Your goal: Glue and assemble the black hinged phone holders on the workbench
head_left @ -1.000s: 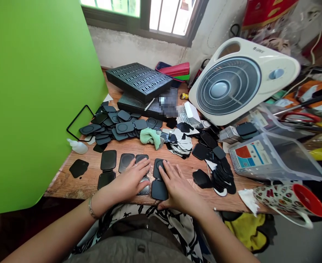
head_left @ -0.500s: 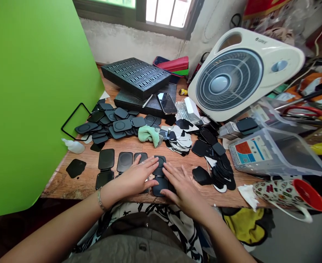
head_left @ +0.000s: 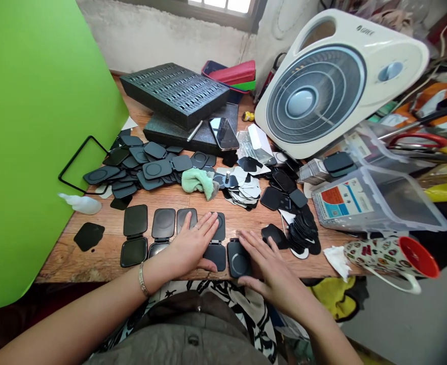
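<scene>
A: Hands?
B: Left hand (head_left: 191,244) lies flat, fingers spread, over a hinged black case (head_left: 215,256), lower centre. Right hand (head_left: 272,271) spread wide, touching a round-marked black pad (head_left: 239,260), newly slid rightward of that case.
A: Gripping?
B: Neither, apparently.

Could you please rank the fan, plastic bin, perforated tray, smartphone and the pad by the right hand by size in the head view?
1. White box fan
2. Clear plastic bin and black perforated tray, too alike to rank
3. Smartphone and black rounded pad, too alike, the pad being nearer the camera
</scene>
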The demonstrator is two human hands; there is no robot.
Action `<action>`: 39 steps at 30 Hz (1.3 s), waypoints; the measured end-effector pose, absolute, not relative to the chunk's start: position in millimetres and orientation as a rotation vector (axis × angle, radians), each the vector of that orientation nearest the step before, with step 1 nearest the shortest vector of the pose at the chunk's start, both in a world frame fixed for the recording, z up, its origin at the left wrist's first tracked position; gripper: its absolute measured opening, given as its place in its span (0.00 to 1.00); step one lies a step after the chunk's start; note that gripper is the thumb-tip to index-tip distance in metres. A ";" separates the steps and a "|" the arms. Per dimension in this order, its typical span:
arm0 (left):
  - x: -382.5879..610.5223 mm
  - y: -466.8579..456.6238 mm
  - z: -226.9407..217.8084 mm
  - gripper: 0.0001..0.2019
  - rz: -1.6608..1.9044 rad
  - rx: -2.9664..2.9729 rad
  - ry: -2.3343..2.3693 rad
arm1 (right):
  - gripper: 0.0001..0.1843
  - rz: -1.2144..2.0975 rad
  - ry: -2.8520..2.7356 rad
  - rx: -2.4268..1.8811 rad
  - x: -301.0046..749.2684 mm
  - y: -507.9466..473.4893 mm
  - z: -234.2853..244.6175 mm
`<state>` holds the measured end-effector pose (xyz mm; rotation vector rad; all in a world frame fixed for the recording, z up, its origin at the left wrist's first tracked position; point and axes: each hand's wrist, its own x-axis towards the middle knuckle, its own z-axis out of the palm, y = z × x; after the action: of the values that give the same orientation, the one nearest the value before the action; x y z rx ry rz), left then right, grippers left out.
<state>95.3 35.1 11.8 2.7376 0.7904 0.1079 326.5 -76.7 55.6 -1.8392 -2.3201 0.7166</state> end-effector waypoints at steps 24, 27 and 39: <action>61.2 -11.2 59.1 0.21 0.792 1.281 0.952 | 0.10 1.172 -1.859 -1.405 306.4 25.3 146.7; 70.0 -5.6 67.2 0.26 0.400 0.573 0.634 | 0.04 1.248 -1.802 -1.088 312.9 0.4 156.9; 63.0 0.4 59.7 0.27 0.306 0.385 0.295 | 0.12 1.328 -1.429 -0.836 313.2 -31.9 97.3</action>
<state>63.0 0.4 59.7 0.3853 0.2949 0.3057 313.2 -31.9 97.3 -0.8356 -1.4288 1.3278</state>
